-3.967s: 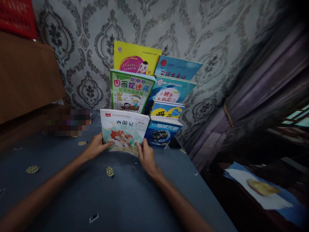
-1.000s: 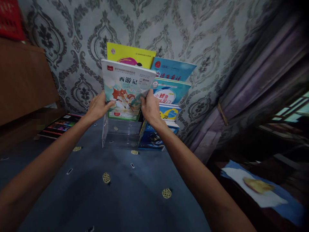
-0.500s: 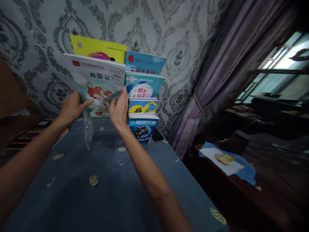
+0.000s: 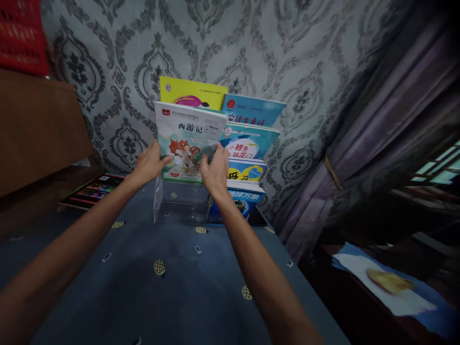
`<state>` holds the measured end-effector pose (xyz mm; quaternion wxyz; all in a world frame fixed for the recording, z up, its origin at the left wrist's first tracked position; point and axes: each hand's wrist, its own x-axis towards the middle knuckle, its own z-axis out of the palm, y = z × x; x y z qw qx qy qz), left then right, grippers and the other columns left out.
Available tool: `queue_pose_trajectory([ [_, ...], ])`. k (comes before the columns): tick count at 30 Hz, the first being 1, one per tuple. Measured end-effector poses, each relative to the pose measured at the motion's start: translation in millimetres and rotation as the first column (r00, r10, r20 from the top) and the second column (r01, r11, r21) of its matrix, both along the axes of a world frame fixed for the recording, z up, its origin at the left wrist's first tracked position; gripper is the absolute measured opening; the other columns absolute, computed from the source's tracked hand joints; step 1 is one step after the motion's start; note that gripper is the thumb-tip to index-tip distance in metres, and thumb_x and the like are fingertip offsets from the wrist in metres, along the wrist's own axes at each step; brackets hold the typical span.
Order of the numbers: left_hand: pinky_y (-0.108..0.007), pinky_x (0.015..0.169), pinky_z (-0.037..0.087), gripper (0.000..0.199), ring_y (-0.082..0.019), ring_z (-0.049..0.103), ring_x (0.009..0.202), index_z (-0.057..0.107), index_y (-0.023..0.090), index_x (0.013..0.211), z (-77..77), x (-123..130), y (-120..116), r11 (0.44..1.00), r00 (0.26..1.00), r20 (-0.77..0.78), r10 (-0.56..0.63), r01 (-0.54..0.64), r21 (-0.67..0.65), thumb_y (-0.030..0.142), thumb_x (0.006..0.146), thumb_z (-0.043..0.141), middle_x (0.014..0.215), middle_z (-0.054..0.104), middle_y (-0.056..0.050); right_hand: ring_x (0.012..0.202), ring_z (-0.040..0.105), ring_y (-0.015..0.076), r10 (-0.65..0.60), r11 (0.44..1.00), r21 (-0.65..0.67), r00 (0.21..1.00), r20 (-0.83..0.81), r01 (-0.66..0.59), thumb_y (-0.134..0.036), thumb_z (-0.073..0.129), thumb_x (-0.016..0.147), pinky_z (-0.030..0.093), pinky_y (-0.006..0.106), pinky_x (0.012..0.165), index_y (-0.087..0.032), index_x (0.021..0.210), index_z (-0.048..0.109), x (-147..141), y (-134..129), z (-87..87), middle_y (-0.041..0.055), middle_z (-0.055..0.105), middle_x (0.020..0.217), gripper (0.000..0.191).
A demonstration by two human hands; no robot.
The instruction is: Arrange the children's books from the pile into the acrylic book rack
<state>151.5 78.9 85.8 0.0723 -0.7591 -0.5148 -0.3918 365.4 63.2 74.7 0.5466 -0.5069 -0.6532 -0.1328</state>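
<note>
A white-and-green picture book (image 4: 190, 136) with red characters on its cover stands upright in a clear tiered rack (image 4: 157, 203). My left hand (image 4: 151, 162) grips its left edge, thumb across the cover. On its right edge is my right hand (image 4: 215, 167), thumb also on the front and the other fingers mostly hidden. Behind this book rises a yellow book (image 4: 194, 91). To the right, the rack's other column holds a blue book (image 4: 253, 109), a teal book (image 4: 249, 140), a yellow-and-blue book (image 4: 247, 171) and a dark blue book (image 4: 244, 196).
The blue tablecloth (image 4: 179, 297) has pineapple prints. A flat dark book (image 4: 95, 189) lies at left beside a brown box (image 4: 39, 129) with a red basket (image 4: 21, 40) on top. At right hang a tied purple curtain (image 4: 316, 191) and a lower surface with blue-and-white cloth (image 4: 391, 287).
The view has swung left, so the rack and books sit further right in it. Both hands still hold the same book, which now appears slightly lower and farther away.
</note>
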Motion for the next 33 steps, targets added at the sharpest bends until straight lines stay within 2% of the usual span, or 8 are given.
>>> queue_pose_trajectory([
  [4, -0.052, 0.096, 0.051, 0.068, -0.04, 0.062, 0.12, 0.032, 0.015, 0.142, 2.9, 8.3, -8.5, 0.995, 0.99, 0.11, 0.089, -0.094, 0.04, 0.042, 0.087, 0.063, 0.127, 0.062, -0.021, 0.111, 0.053, 0.0333, 0.021, 1.0, -0.009, 1.0, 0.02, -0.02, -0.026, 0.043, 0.09, 0.046, 0.051, 0.098, -0.01, 0.138, 0.041, 3.9, 2.2, -0.9, 0.0207, 0.057, 0.116, 0.05],
  [9, -0.049, 0.1, 0.051, 0.089, -0.037, 0.059, 0.126, 0.01, 0.027, 0.156, 21.2, 12.4, -23.2, 0.976, 0.985, 0.161, 0.059, -0.091, 0.197, 0.04, 0.088, 0.065, 0.147, 0.046, -0.019, 0.106, 0.054, 0.0309, 0.003, 1.0, 0.028, 0.998, 0.058, -0.005, -0.026, 0.044, 0.09, 0.048, 0.05, 0.096, -0.012, 0.136, 0.044, 6.3, 4.9, -2.7, 0.0179, 0.057, 0.112, 0.047],
  [14, -0.047, 0.101, 0.048, 0.072, -0.036, 0.056, 0.125, 0.027, 0.03, 0.155, 57.1, 13.8, -34.6, 0.963, 0.995, 0.078, 0.069, -0.087, 0.254, 0.043, 0.093, 0.06, 0.142, 0.049, -0.012, 0.105, 0.053, 0.0315, 0.006, 1.0, 0.003, 0.999, 0.037, -0.006, -0.023, 0.043, 0.09, 0.047, 0.051, 0.096, -0.012, 0.133, 0.047, 4.0, -0.3, 7.4, 0.0182, 0.056, 0.108, 0.045],
  [17, -0.049, 0.102, 0.046, 0.058, -0.037, 0.057, 0.121, 0.04, 0.028, 0.15, 70.3, 11.6, -32.1, 0.968, 0.993, -0.011, 0.12, -0.114, 0.225, 0.041, 0.096, 0.055, 0.133, 0.053, -0.012, 0.115, 0.05, 0.0355, 0.05, 0.998, 0.036, 0.997, 0.056, -0.052, -0.022, 0.041, 0.091, 0.044, 0.055, 0.098, -0.013, 0.143, 0.038, 5.0, -6.5, 21.5, 0.0213, 0.055, 0.12, 0.053],
  [21, -0.05, 0.102, 0.045, 0.048, -0.036, 0.058, 0.117, 0.05, 0.028, 0.143, 62.9, 5.6, -19.9, 0.973, 0.995, -0.021, 0.097, -0.091, 0.211, 0.047, 0.099, 0.048, 0.127, 0.054, -0.011, 0.123, 0.047, 0.0353, 0.073, 0.994, 0.07, 0.985, 0.153, -0.085, -0.021, 0.039, 0.093, 0.043, 0.057, 0.1, -0.022, 0.152, 0.028, 6.7, -13.5, 38.8, 0.0187, 0.05, 0.133, 0.06],
  [24, -0.048, 0.101, 0.046, 0.052, -0.035, 0.057, 0.117, 0.046, 0.032, 0.146, 49.3, 2.8, -15.2, 0.973, 0.998, -0.008, 0.07, -0.066, 0.219, 0.05, 0.098, 0.047, 0.127, 0.054, -0.01, 0.118, 0.05, 0.0333, 0.077, 0.995, 0.039, 0.974, 0.212, -0.087, -0.017, 0.042, 0.093, 0.046, 0.055, 0.098, -0.024, 0.148, 0.038, 6.4, -15.1, 42.3, 0.0167, 0.051, 0.127, 0.055],
  [28, -0.046, 0.1, 0.048, 0.058, -0.035, 0.055, 0.12, 0.037, 0.029, 0.153, 41.7, 4.6, -20.1, 0.97, 0.989, -0.066, 0.135, -0.118, 0.212, 0.036, 0.097, 0.049, 0.132, 0.053, -0.013, 0.124, 0.047, 0.0346, 0.043, 0.999, 0.017, 0.966, 0.256, -0.049, -0.012, 0.045, 0.089, 0.043, 0.056, 0.104, -0.017, 0.137, 0.05, 5.4, -17.0, 39.5, 0.02, 0.048, 0.134, 0.048],
  [33, -0.051, 0.103, 0.047, 0.066, -0.037, 0.051, 0.126, 0.031, 0.019, 0.156, 39.4, 9.0, -24.9, 0.972, 0.99, -0.071, 0.126, -0.108, 0.21, 0.025, 0.093, 0.05, 0.134, 0.052, -0.018, 0.142, 0.034, 0.0353, -0.05, 0.995, 0.101, 0.936, 0.348, 0.016, -0.01, 0.046, 0.086, 0.033, 0.06, 0.114, -0.016, 0.138, 0.05, 1.7, -19.8, 37.5, 0.0185, 0.045, 0.148, 0.052],
])
